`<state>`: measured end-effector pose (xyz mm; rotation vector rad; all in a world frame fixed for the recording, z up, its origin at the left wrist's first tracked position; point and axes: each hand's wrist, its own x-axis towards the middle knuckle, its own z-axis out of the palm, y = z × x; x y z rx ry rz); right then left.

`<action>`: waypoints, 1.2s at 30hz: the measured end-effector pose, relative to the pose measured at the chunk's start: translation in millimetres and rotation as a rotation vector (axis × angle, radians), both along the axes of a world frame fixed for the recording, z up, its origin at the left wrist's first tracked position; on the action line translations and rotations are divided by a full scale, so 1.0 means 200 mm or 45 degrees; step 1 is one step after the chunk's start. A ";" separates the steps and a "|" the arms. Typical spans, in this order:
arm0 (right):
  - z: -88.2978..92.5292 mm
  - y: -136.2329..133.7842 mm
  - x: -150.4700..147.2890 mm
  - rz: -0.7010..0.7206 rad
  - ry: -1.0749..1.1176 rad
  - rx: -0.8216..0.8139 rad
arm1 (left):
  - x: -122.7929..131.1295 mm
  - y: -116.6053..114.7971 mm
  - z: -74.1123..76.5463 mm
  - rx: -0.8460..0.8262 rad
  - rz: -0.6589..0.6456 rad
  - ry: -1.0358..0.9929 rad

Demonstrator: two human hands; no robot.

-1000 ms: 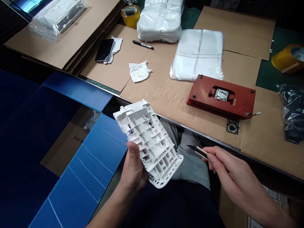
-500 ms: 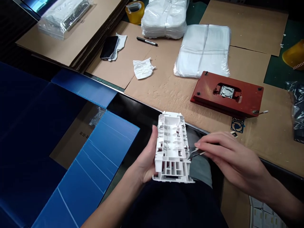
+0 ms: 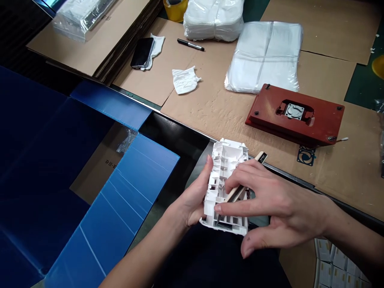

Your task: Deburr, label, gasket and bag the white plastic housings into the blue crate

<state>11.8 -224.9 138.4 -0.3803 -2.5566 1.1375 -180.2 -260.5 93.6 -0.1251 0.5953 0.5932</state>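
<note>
A white plastic housing (image 3: 220, 168), ribbed and hollow inside, is gripped along its left side by my left hand (image 3: 192, 200), thumb up along the edge. My right hand (image 3: 270, 196) lies over the housing's right side, with tweezers (image 3: 235, 194) tucked between its fingers, their black labelled end pointing up and away. One outstretched fingertip touches the slotted lower part of the housing, while the thumb stands apart below. The right hand covers part of the housing's interior, and the tweezers' tips cannot be made out clearly.
On the cardboard-covered table are a red fixture (image 3: 270, 116) with a metal plate, a black fan-shaped piece (image 3: 306, 156), plastic bags (image 3: 267, 56), a white cloth (image 3: 186, 80), a marker (image 3: 191, 44) and a phone (image 3: 142, 53). A blue box (image 3: 129, 176) stands open at left.
My right hand has moved left from beside the housing onto it, turning the tweezers and spreading its thumb. The housing has shifted slightly right in view and tilted.
</note>
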 end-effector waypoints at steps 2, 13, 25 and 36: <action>-0.01 0.00 0.00 -0.004 0.008 -0.015 | 0.00 0.00 0.00 -0.006 0.004 -0.001; -0.04 -0.01 0.02 -0.042 0.041 0.103 | 0.01 -0.01 0.02 -0.045 -0.020 -0.022; -0.05 -0.02 0.05 -0.255 0.101 0.045 | -0.03 0.01 -0.01 -0.011 0.086 -0.162; -0.23 -0.13 -0.01 -1.245 0.119 -0.453 | -0.02 0.00 -0.05 0.073 0.327 0.441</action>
